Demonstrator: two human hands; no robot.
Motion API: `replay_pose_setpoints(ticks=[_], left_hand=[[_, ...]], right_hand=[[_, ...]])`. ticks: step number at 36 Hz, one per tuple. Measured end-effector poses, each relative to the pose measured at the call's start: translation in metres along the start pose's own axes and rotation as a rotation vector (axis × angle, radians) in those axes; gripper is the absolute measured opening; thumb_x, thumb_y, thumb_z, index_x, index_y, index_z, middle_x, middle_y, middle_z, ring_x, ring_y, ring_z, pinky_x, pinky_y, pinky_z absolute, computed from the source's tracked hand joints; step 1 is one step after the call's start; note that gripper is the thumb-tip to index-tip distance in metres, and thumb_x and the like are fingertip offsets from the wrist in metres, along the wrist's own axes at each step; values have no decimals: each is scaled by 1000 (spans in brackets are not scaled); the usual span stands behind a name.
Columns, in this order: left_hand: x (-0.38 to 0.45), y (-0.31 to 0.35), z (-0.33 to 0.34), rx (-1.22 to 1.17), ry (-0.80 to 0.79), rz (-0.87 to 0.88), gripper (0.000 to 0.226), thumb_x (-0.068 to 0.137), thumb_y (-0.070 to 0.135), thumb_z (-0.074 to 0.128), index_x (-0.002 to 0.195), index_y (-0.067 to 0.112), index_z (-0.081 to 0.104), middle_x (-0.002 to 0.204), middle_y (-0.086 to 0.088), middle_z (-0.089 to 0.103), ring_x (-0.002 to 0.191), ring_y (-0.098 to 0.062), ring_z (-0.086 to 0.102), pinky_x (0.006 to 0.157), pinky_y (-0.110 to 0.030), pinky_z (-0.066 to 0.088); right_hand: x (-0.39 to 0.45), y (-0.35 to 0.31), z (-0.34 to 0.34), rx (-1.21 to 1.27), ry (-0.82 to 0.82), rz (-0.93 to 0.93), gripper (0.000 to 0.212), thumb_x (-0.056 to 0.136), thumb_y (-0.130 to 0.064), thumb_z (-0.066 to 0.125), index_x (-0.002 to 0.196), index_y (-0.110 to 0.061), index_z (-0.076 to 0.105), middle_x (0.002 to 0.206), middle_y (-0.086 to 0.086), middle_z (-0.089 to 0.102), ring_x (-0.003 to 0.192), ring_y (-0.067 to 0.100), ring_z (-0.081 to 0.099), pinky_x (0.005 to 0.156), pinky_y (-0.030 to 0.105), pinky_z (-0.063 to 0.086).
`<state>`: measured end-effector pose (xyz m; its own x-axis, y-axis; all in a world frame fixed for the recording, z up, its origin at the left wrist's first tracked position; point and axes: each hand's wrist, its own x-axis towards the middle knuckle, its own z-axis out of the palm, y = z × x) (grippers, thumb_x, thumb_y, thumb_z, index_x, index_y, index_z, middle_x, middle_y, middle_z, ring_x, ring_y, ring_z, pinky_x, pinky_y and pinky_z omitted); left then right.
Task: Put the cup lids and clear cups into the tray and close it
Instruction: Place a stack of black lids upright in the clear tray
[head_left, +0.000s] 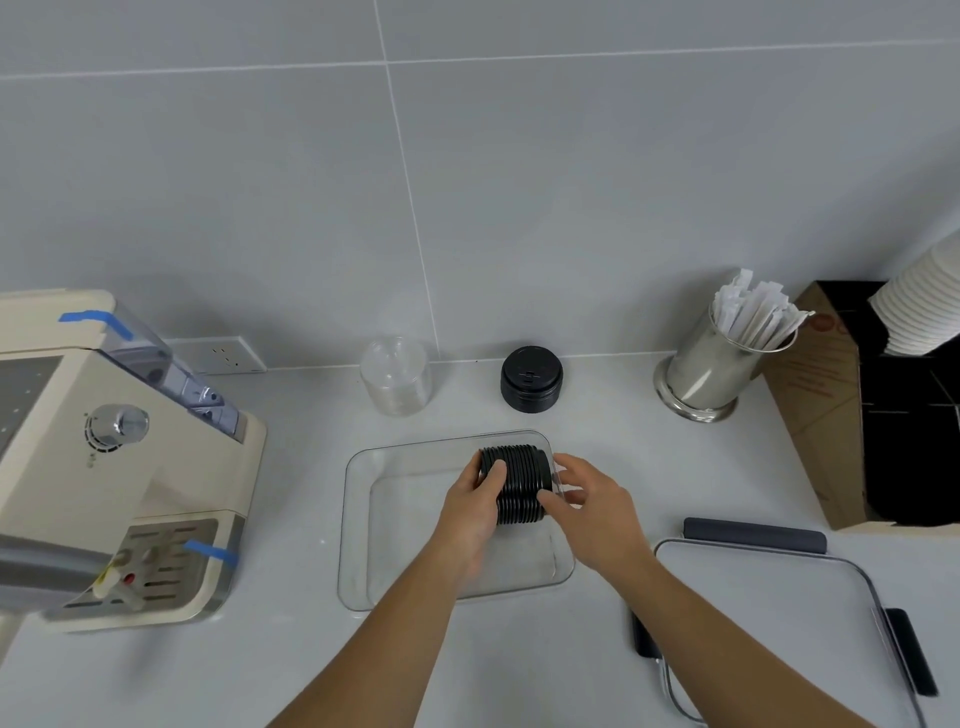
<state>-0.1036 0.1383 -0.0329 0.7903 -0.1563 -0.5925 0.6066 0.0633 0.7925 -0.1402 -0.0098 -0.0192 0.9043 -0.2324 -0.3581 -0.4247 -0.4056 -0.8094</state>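
Observation:
A clear rectangular tray (358, 530) sits on the counter in front of me. A stack of black cup lids (519, 480) lies on its side in the tray's far right part. My left hand (470, 512) grips the stack's left end. My right hand (592, 506) touches its right end with fingers spread. A second stack of black lids (531, 379) stands by the wall behind the tray. A stack of clear cups (396, 375) stands to its left. The tray's clear lid with dark clips (779, 613) lies at the right.
A cream coffee machine (104, 457) stands at the left. A steel holder of wrapped straws (722, 353) stands at the back right. Beside it are a brown cardboard box (821, 415) and stacked white paper cups (924, 306).

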Motion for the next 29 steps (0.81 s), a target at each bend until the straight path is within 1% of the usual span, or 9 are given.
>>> replay_pose_setpoints(ticks=[3, 7, 10, 14, 19, 21, 23, 26, 29], left_hand=[[1, -1, -1, -2, 3, 4, 29, 101, 31, 50, 127, 27, 60, 118, 2, 71, 107, -14, 67, 83, -26, 54], [2, -2, -2, 23, 16, 15, 32, 99, 36, 52, 130, 28, 59, 118, 3, 71, 109, -16, 66, 97, -36, 53], [2, -2, -5, 60, 27, 28, 32, 98, 38, 52, 129, 31, 60, 116, 4, 72, 108, -16, 67, 100, -40, 51], [1, -3, -9, 65, 11, 32, 32, 97, 37, 54, 128, 33, 61, 117, 4, 72, 111, -16, 66, 102, -41, 50], [1, -5, -10, 28, -8, 47, 34, 97, 26, 57, 131, 30, 59, 119, 3, 71, 112, -17, 65, 102, -39, 51], [1, -5, -9, 20, -14, 48, 34, 97, 25, 57, 131, 29, 59, 120, 3, 71, 112, -17, 66, 101, -37, 51], [0, -4, -8, 20, -21, 49, 33, 98, 25, 57, 130, 29, 59, 120, 3, 71, 111, -16, 66, 99, -35, 52], [-2, -3, -7, 20, -22, 54, 31, 98, 23, 56, 128, 30, 60, 119, 3, 71, 109, -14, 67, 92, -30, 53], [-4, -2, -6, 26, -18, 59, 30, 99, 23, 55, 128, 30, 60, 118, 4, 71, 108, -13, 66, 87, -26, 53]], right_hand=[[3, 1, 1, 9, 6, -2, 45, 85, -22, 71, 126, -34, 59, 99, -13, 64, 79, -4, 65, 60, 2, 42], [5, 1, 2, 20, 24, 8, 45, 85, -24, 72, 128, -34, 59, 104, -9, 65, 77, -4, 65, 58, 1, 42], [5, 2, 3, 23, 34, 6, 46, 85, -25, 71, 129, -33, 58, 104, -9, 65, 76, -1, 66, 60, 3, 41], [6, 3, 3, 23, 39, 4, 45, 85, -25, 71, 128, -33, 59, 102, -9, 65, 77, -3, 65, 59, 3, 41], [6, 4, 4, 26, 47, 8, 49, 85, -26, 71, 132, -30, 57, 106, -8, 66, 79, 1, 67, 62, 4, 41], [6, 4, 4, 26, 46, 12, 53, 86, -26, 71, 136, -27, 54, 112, -6, 67, 82, 5, 67, 65, 5, 40], [6, 3, 3, 24, 45, 11, 54, 87, -26, 70, 137, -27, 53, 118, -4, 67, 81, 3, 66, 62, 4, 40], [5, 1, 3, 26, 40, 5, 52, 88, -24, 69, 137, -28, 53, 112, -6, 66, 78, -4, 63, 57, 1, 41], [3, -1, 2, 27, 36, -2, 49, 88, -23, 68, 135, -29, 55, 103, -11, 62, 76, -6, 62, 58, 2, 41]])
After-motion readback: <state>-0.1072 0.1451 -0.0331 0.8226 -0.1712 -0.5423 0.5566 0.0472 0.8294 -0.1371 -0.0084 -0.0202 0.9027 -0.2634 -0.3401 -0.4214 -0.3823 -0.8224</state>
